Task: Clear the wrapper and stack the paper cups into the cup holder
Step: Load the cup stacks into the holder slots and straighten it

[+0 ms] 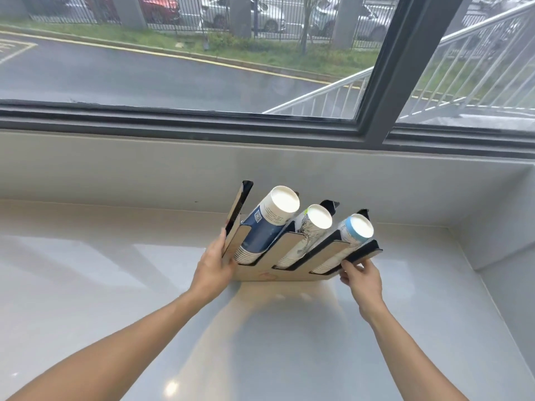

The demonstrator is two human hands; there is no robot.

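Above the pale surface (289, 328), the left hand (214, 267) grips the cup holder (289, 274) at its left edge, while the right hand (362, 277) pinches its right corner. Beyond, three stacks of paper cups (267, 224) fill its slots, below the window (202, 68).

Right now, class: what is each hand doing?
Left hand: closed on the left side of the cup holder.
Right hand: gripping the cup holder's right corner.
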